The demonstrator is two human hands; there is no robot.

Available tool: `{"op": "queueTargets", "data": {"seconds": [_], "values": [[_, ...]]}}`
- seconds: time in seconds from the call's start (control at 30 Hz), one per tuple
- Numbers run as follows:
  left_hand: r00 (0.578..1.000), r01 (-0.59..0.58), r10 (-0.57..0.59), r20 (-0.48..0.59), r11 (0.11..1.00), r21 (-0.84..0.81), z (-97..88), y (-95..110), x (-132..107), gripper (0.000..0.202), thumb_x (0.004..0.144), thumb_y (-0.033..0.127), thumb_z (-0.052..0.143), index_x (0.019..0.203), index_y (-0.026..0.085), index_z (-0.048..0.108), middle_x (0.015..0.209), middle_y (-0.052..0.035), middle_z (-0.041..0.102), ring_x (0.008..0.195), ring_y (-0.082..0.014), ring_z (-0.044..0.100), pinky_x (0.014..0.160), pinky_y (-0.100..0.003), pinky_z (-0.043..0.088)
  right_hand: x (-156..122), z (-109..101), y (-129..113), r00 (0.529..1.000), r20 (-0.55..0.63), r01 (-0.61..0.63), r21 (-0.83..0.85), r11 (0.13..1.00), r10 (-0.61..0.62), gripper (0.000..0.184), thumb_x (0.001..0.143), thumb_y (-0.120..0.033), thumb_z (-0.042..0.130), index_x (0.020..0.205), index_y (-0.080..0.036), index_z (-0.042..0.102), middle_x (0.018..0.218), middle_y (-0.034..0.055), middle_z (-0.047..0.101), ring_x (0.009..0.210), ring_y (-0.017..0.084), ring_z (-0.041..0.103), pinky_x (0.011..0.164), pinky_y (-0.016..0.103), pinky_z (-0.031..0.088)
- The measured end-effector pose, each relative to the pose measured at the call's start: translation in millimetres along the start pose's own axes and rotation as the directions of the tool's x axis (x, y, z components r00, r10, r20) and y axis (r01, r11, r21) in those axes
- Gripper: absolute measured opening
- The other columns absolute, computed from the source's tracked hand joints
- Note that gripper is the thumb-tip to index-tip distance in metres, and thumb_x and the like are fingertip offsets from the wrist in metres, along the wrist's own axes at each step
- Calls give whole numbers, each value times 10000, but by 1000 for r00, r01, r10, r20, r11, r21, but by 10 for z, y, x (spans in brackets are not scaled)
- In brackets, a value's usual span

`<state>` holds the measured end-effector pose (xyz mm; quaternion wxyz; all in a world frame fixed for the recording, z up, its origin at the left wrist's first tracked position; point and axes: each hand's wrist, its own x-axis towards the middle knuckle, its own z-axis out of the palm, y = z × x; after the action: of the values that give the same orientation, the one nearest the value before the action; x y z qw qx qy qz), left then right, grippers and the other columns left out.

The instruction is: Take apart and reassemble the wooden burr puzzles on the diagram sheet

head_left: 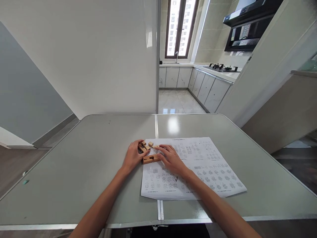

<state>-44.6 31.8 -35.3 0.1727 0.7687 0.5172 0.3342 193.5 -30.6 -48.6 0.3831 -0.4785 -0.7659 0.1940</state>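
My left hand (132,156) curls around a small cluster of interlocking wooden puzzle pieces (143,147), thumb in front and fingers behind. Just in front of it lies a longer reddish-brown wooden bar (150,159) with a dark slot cut in it. My right hand (172,161) reaches in from the right with its fingers apart. Its thumb is at the bar's right end, and its fingertips are close to some small pale wooden pieces. One pale wooden cube (151,144) sits between the two hands. Beneath the right hand is a large printed sheet (198,185) covered in small diagrams.
The grey-green folding table (99,145) has a metal seam down its middle and a metal front edge. A small green bit (25,182) lies near its left edge. Behind are a white wall panel (111,59) and a kitchen with a gas hob (221,68).
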Motion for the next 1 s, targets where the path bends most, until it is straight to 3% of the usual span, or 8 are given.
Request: {"op": "queueTargets", "data": {"seconds": [0.5,0.8,1.0], "values": [[998,48,-44,-54,996,73,11,-49,3,552,830,459,771,1296,232,581,1283,-119,685,1209,-325,636,1069,-491,482,-2,39,79,1000,15,-23,-75,997,24,381,1111,-415,410,1380,-330,665,1519,64,571,1437,306,455,1175,594,398],[996,66,-65,-61,998,13,18,-94,2,561,820,459,784,1294,238,581,1301,-110,692,1204,-308,649,1039,-461,504,8,49,104,994,-55,-90,69,994,94,405,1109,-425,396,1361,-297,685,1417,95,610,1386,284,499,1177,536,424],[994,79,-81,-68,996,-34,-10,-2,15,540,806,450,800,1255,233,594,1283,-97,703,1149,-294,675,996,-441,531,24,16,114,983,-110,-130,154,979,148,367,1087,-426,450,1316,-279,697,1364,106,627,1327,273,563,1143,502,463]]}}
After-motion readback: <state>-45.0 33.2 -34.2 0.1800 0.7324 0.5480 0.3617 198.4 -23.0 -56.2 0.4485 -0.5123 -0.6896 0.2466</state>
